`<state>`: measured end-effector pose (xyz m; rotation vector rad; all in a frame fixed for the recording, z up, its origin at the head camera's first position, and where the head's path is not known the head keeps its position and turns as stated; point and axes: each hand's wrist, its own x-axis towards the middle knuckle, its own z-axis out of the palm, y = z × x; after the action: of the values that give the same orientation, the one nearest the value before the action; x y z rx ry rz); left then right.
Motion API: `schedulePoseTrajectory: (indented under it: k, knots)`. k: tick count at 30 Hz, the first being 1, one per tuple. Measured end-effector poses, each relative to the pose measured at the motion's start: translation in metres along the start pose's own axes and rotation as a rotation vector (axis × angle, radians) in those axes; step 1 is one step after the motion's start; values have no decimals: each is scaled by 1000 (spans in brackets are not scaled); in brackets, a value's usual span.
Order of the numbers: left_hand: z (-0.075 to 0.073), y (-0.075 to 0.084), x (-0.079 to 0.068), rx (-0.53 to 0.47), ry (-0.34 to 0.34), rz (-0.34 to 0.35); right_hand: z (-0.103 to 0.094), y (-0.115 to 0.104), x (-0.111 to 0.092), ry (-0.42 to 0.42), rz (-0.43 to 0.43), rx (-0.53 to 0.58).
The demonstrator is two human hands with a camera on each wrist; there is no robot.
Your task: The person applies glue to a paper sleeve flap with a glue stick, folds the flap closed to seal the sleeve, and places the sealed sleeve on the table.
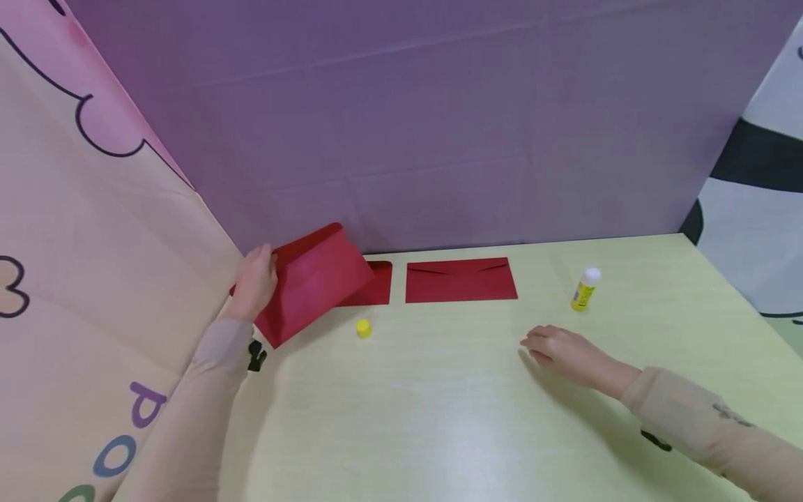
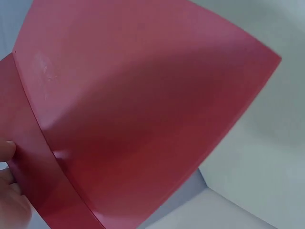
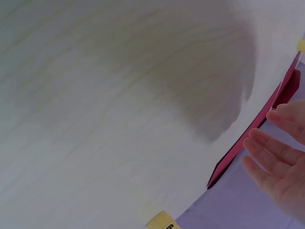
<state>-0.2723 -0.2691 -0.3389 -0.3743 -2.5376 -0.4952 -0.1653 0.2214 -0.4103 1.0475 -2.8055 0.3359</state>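
At the left of the table my left hand [image 1: 254,282] grips a red envelope [image 1: 316,282] by its flap edge, holding it tilted above the surface. In the left wrist view the thumb [image 2: 5,150] lies on the flap, and the envelope [image 2: 143,105] fills most of the picture. Partly hidden behind it, a second red envelope [image 1: 379,286] lies on the table. To the right lies another red envelope [image 1: 461,282], its flap folded down. My right hand [image 1: 567,354] hovers over the table with relaxed fingers, holding nothing; in the right wrist view its fingers [image 3: 274,152] are slightly bent.
A yellow cap [image 1: 364,328] stands in front of the envelopes. The glue stick [image 1: 586,289], yellow with a white end, stands beyond my right hand. A purple cloth [image 1: 439,139] rises behind the table [image 1: 401,404], and a printed cloth [image 1: 94,265] borders the left side.
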Motion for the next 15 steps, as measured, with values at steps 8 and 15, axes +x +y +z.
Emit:
schedulePoseTrajectory:
  k: [8,15]
  knots:
    - [7,33,15,-72,-97,13,0,0,1,39,-35,-11]
    - [21,70,25,-101,-215,63,1,-1,1,80,-59,-15]
